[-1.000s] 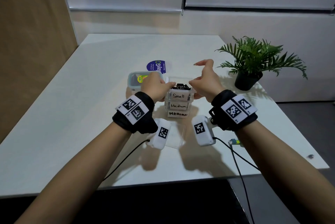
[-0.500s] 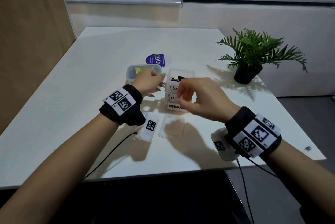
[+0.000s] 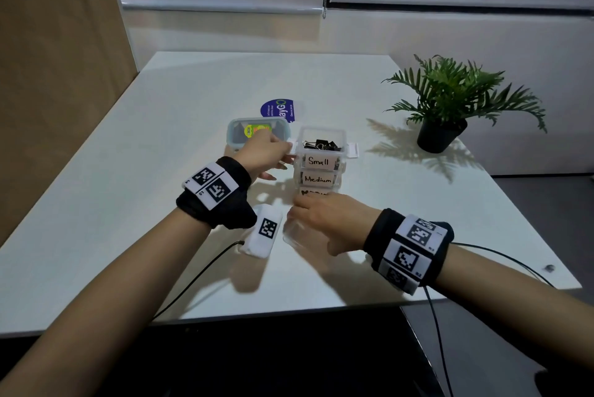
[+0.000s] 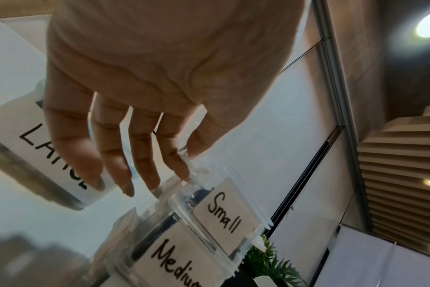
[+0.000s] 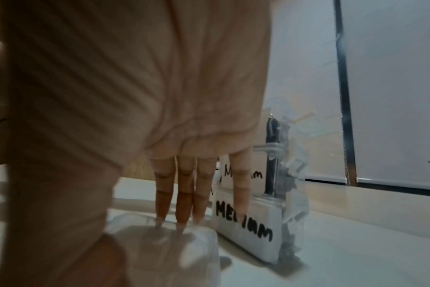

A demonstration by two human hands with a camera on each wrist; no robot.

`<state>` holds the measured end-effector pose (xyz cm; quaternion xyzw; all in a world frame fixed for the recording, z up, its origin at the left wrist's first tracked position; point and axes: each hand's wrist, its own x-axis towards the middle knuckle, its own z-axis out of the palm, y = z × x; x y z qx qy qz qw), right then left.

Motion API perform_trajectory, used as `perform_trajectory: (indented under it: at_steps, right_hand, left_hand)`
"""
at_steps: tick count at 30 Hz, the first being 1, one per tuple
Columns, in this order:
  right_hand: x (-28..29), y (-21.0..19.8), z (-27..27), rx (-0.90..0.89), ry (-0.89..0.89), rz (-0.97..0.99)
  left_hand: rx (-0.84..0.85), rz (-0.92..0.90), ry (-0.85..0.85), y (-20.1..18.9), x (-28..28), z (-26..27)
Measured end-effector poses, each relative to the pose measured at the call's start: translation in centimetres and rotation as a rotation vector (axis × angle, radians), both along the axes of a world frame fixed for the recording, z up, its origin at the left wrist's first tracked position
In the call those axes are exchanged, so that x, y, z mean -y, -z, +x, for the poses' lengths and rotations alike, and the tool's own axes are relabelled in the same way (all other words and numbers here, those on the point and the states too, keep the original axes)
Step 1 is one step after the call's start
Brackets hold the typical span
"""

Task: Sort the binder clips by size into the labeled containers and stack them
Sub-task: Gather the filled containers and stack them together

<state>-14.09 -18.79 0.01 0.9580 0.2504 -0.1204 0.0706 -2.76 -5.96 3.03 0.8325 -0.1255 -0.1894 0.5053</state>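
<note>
Right hand (image 3: 324, 219) now down, fingers (image 5: 182, 209) on clear lid (image 5: 165, 240) before the stack (image 3: 319, 168).

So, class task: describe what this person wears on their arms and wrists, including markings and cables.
Both forearms are bare, no sleeves. Each wrist carries a black fabric band with white square-patterned marker tags. A white box bearing the same kind of marker hangs under the left wrist. Thin black cables trail from both wrists.

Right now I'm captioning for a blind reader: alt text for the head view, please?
Three clear containers stand stacked on a white table, labelled Small, Medium, Medium; the open top one holds black binder clips. The left hand touches its side latch; the right hand reaches a clear lid in front.
</note>
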Motion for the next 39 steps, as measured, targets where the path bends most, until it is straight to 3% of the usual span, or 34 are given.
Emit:
perform_trajectory:
  at_steps: [8, 12, 17, 22, 25, 28, 32, 39]
  right_hand:
    - [1.0, -0.1, -0.6, -0.021, 0.174, 0.038]
    - [1.1, 0.2, -1.4, 0.068, 0.105, -0.024]
    - [1.0, 1.1, -1.9, 0.117, 0.007, 0.063]
    - [1.5, -4.3, -1.8, 0.287, 0.016, 0.312]
    - [3.4, -7.9, 0.1, 0.425, 0.112, 0.409]
    - [4.8, -9.7, 2.3, 0.354, 0.266, 0.442]
    - [4.5, -8.7, 4.4, 0.216, 0.345, 0.391]
    - [4.2, -6.6, 5.8, 0.300, 0.412, 0.332]
  left_hand:
    - [-0.066, -0.028, 0.007, -0.1, -0.3, 0.0]
    - [-0.090, -0.032, -0.001, -0.2, -0.3, 0.0]
    - [-0.149, -0.045, -0.030, -1.0, -0.3, 0.0]
    - [-0.220, -0.072, -0.032, -1.3, -0.5, 0.2]
    - [-0.243, -0.086, -0.057, -1.7, -0.6, 0.3]
    - [-0.244, -0.064, -0.047, -2.0, -0.5, 0.4]
    - [-0.231, -0.046, -0.049, -2.2, -0.2, 0.3]
    - [-0.210, -0.024, -0.024, -1.6, 0.1, 0.3]
